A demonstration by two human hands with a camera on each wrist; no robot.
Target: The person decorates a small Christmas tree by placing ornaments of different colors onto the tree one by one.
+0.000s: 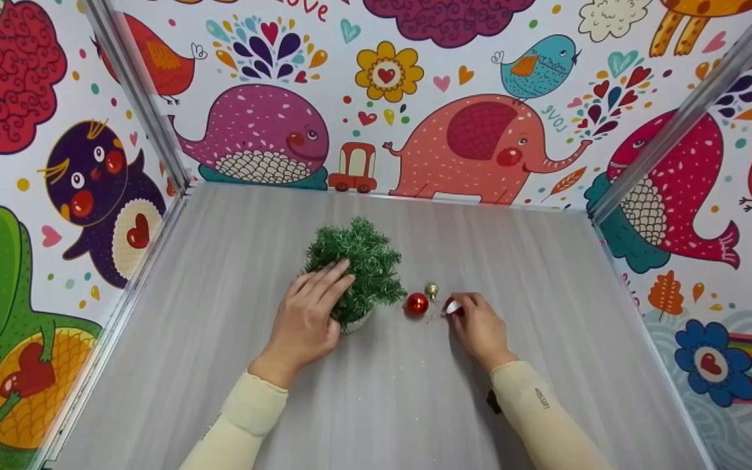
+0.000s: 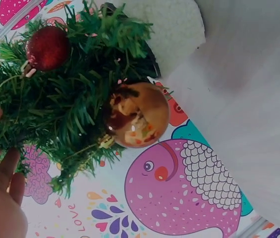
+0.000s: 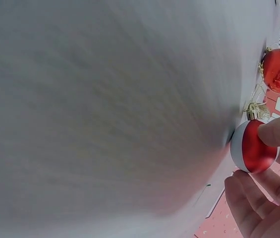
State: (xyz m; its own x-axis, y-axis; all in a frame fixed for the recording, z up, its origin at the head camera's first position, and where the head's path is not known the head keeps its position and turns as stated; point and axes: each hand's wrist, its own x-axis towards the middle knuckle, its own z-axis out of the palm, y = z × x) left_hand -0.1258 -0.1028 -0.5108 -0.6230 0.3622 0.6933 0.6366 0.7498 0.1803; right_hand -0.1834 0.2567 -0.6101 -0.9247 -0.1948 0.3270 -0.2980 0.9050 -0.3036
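Note:
A small artificial Christmas tree (image 1: 366, 261) stands on the table in a pale base (image 2: 177, 37). My left hand (image 1: 306, 320) rests on its left side, with fairly straight fingers lying over the green branches. In the left wrist view, a glittery dark red ball (image 2: 48, 48) and a shiny gold ball (image 2: 139, 115) hang among the branches. To the right of the tree, my right hand (image 1: 482, 331) pinches a red-and-white ball ornament (image 3: 254, 147) between thumb and fingers, close over the table. The ornament's gold cap and thread face the tree.
Between the tree and my right hand lie a shiny red ball (image 1: 416, 303) and a small gold ball (image 1: 431, 289). Printed panels (image 1: 363, 85) with cartoon animals border the grey table (image 1: 376, 418) at the back and sides, with metal posts (image 1: 138, 91) at the corners.

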